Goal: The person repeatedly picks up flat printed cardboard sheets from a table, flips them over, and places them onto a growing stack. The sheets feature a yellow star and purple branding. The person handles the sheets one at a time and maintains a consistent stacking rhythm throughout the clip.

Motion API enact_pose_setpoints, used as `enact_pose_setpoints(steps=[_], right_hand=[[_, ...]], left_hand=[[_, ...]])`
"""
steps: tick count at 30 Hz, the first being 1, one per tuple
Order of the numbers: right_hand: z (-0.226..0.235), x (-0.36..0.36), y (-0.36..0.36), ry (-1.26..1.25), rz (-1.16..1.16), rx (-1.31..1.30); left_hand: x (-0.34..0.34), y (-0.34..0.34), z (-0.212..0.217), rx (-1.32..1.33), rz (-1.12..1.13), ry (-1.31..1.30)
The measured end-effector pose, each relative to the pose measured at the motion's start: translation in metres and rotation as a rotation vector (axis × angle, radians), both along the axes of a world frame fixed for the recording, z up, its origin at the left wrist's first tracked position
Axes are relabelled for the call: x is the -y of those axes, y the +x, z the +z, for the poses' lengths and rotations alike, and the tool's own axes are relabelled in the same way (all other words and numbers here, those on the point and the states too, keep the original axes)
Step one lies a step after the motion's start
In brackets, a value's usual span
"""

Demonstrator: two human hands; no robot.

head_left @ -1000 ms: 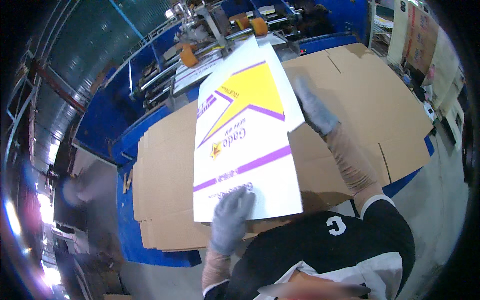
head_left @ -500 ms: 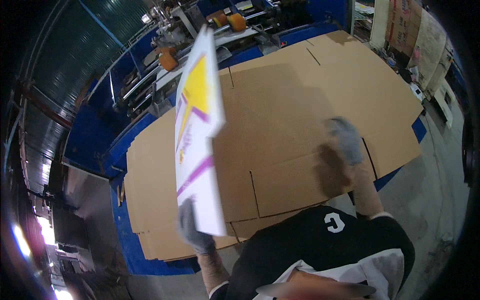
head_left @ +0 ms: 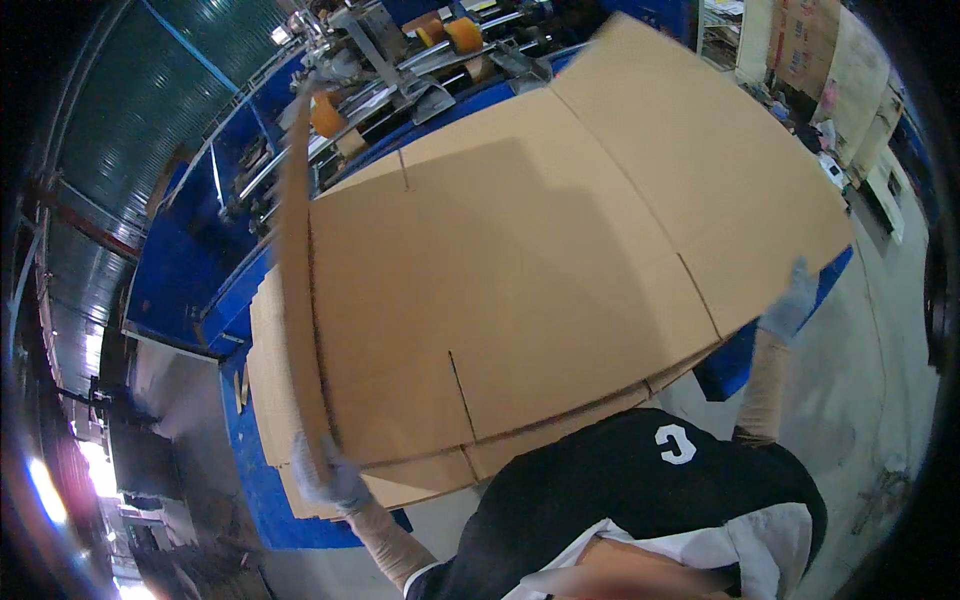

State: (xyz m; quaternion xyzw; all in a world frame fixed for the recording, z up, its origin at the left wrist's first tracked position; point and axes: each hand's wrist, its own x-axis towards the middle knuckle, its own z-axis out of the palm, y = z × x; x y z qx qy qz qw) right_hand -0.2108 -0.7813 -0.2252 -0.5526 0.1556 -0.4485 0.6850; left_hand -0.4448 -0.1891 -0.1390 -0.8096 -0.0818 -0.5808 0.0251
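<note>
A large brown cardboard sheet (head_left: 540, 270) with slots cut at its edges lies over a stack of similar sheets (head_left: 268, 370). Its left panel (head_left: 297, 260) stands nearly upright, edge toward me and blurred. My gloved left hand (head_left: 332, 478) is closed round the near lower end of that panel. On the far right, my gloved right hand (head_left: 790, 303) holds the edge of the sheet's right panel (head_left: 720, 160), which is tilted up a little. The fingertips beneath both panels are partly hidden.
Beyond the stack stands a blue machine (head_left: 190, 270) with metal rods and orange rollers (head_left: 326, 115). A blue support (head_left: 730, 370) shows beneath the stack. More cardboard (head_left: 803, 45) and loose items are at the far right.
The white printed face with yellow and purple no longer shows; the upright panel has swung left, with my left hand. My right hand has moved right onto the sheet's edge.
</note>
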Motion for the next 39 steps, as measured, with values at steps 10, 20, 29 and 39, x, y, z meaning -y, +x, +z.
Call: enact_pose_setpoints(steps=[10, 20, 29, 39], right_hand=[[0.061, -0.116, 0.014, -1.401, 0.564, -0.025], [0.001, -0.159, 0.009, -1.808, 0.646, -0.256], [-0.04, -0.207, 0.093, -1.775, 0.534, -0.183], [-0.057, -0.233, 0.216, -1.491, 0.213, -0.444]], left_hand=[[0.096, 0.081, -0.067, -0.791, -0.408, -0.062], [0.095, 0.09, -0.091, -0.934, -0.394, 0.005], [0.048, 0.182, -0.11, -0.919, -0.197, 0.182], [0.011, 0.107, -0.116, -0.394, 0.062, -0.259]])
